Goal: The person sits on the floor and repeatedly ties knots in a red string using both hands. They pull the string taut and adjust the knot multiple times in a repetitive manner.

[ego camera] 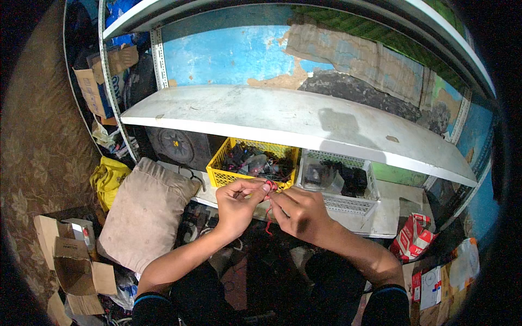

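Note:
Both hands meet in front of the lower shelf, fingertips almost touching. Between them is a thin red cord [269,222], gathered into a small loop or knot at the top, with a loose end hanging below. My left hand [238,203] pinches the cord between thumb and forefinger. From the other side, my right hand [301,210] pinches it too, its fingers curled and partly hiding it. Just behind the hands stands a yellow plastic crate [216,173] full of tangled wires and small parts. To its right sits a white plastic crate [346,203] holding dark items and a clear container.
A white shelf board [244,106] spans above the crates. A speaker [175,146] stands left of them. A beige cushion [142,216] and an opened cardboard box [73,261] are at left. On the right are a red-and-white bag [414,238] and a taped carton [444,285].

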`<action>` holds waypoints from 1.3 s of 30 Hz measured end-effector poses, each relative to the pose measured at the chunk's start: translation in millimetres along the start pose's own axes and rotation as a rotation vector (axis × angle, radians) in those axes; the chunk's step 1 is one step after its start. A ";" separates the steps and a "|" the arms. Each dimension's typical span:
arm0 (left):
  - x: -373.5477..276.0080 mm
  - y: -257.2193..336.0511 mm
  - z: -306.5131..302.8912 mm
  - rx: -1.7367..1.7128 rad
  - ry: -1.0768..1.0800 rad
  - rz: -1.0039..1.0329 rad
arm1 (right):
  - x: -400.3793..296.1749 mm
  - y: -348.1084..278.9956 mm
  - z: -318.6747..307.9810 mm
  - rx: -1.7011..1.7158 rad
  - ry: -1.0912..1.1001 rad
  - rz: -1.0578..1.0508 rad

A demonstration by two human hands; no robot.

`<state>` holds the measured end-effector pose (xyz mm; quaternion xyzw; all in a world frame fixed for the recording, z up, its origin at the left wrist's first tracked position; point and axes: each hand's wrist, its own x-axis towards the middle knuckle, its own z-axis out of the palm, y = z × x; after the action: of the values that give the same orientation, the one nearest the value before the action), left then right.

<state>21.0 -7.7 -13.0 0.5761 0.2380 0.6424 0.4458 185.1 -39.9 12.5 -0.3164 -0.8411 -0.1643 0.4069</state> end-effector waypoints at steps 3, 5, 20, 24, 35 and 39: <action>-1.2 3.7 0.7 0.053 -0.023 0.002 | 1.9 4.0 1.2 0.097 0.042 0.046; -1.5 6.2 2.9 0.051 -0.025 0.017 | 1.5 7.0 2.3 0.197 0.055 0.122; 1.5 2.1 4.1 0.033 -0.108 0.069 | 1.9 12.8 12.2 0.704 0.087 0.581; -0.3 0.6 4.9 0.106 -0.104 0.059 | 1.5 11.8 10.0 0.738 0.056 0.615; -3.5 -0.8 4.5 0.093 -0.148 0.046 | 3.7 4.9 8.8 0.577 0.013 0.500; -3.8 -6.8 3.1 0.052 -0.155 0.004 | -0.5 8.8 11.5 0.484 0.036 0.357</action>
<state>25.8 -8.3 -19.8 0.6359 0.2181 0.5905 0.4465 184.6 -27.5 5.2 -0.3501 -0.7795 0.1092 0.5078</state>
